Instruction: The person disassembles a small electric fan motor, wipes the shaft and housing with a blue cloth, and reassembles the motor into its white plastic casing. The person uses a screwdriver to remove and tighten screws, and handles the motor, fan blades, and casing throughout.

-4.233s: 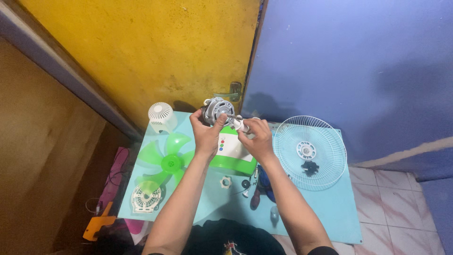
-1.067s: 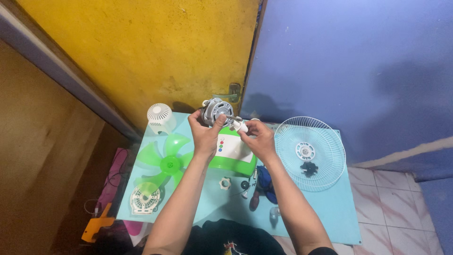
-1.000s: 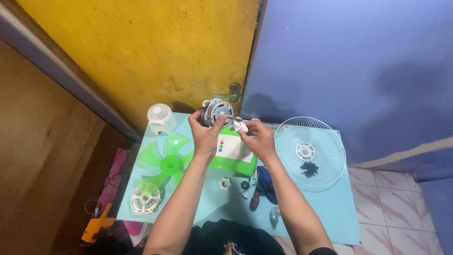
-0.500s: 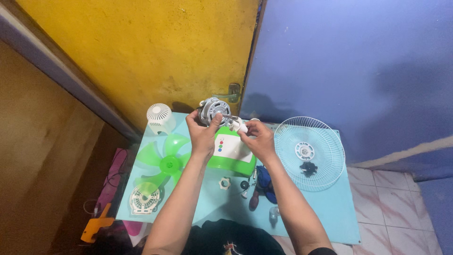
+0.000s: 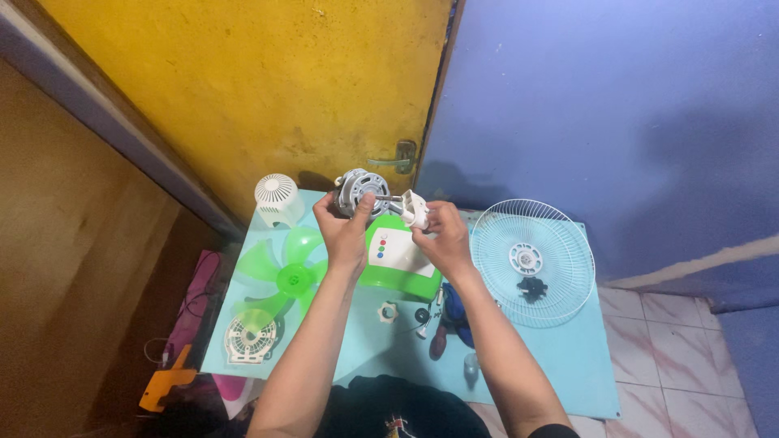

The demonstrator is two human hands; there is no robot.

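Above the pale blue tabletop (image 5: 560, 369), the left hand (image 5: 345, 231) is clamped around a round grey metal fan motor (image 5: 359, 193), while the right hand (image 5: 441, 239) pinches a small white plastic part (image 5: 415, 209) at the motor's shaft end; below them sit a green-and-white fan base (image 5: 398, 259), green fan blades (image 5: 286, 272) and a white wire grille (image 5: 531, 259)

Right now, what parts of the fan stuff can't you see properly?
All in the head view:
- Fan motor: its near side is hidden by the left hand.
- Small white part: partly covered by the right hand; its shape is unclear.
- Green fan base: partly hidden behind both hands.
- Dark bits by the right forearm: too small to identify.
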